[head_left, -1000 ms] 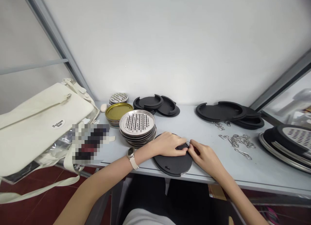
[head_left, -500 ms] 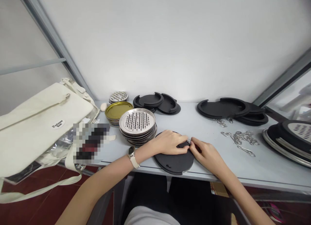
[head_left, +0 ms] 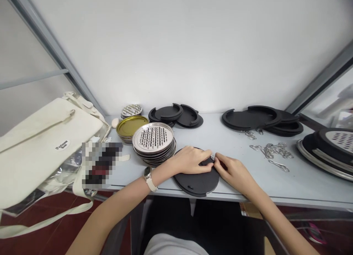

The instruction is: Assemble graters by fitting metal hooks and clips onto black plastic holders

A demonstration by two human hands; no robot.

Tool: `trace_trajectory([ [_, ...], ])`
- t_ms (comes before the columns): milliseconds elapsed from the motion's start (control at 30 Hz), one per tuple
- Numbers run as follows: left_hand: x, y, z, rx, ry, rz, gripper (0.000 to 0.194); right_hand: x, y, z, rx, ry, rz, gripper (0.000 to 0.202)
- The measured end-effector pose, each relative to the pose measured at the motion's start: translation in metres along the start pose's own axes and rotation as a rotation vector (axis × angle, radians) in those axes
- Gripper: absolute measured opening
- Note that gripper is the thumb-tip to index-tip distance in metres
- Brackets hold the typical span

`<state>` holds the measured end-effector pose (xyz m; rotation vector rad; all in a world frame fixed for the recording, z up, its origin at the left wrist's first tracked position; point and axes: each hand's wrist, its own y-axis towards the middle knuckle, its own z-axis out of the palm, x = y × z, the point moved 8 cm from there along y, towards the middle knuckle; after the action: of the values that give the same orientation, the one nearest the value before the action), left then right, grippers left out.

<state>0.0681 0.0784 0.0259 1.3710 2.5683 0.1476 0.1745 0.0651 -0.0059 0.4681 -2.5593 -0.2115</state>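
A round black plate (head_left: 197, 181) lies at the table's front edge. My left hand (head_left: 193, 160) rests over its upper part, thumb and fingers closed on the plate near its far right rim. My right hand (head_left: 228, 170) pinches a small silver metal clip (head_left: 212, 157) at that rim, its fingertips close to those of my left hand. Just left of the plate stands a stack of round metal grater discs (head_left: 153, 138). Several loose metal clips (head_left: 275, 150) lie on the table to the right.
Gold lids (head_left: 132, 125) and a smaller grater stack (head_left: 131, 110) stand at the back left. Black round holders (head_left: 165, 112) and more black holders (head_left: 248, 119) lie along the wall. A cream bag (head_left: 49, 137) is at the left, stacked discs (head_left: 331, 148) at the right.
The view has shifted slightly. More of the silver clip shows between my hands; both hands keep nearly the same place at the plate's rim.
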Motion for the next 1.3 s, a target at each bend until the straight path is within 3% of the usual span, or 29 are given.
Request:
trace_trajectory([
  [1300, 0.0005, -0.0001, 0.0001, -0.003, -0.034, -0.006, 0.020, 0.0009, -0.0012, -0.0014, -0.007, 0.026, -0.014, 0.027],
])
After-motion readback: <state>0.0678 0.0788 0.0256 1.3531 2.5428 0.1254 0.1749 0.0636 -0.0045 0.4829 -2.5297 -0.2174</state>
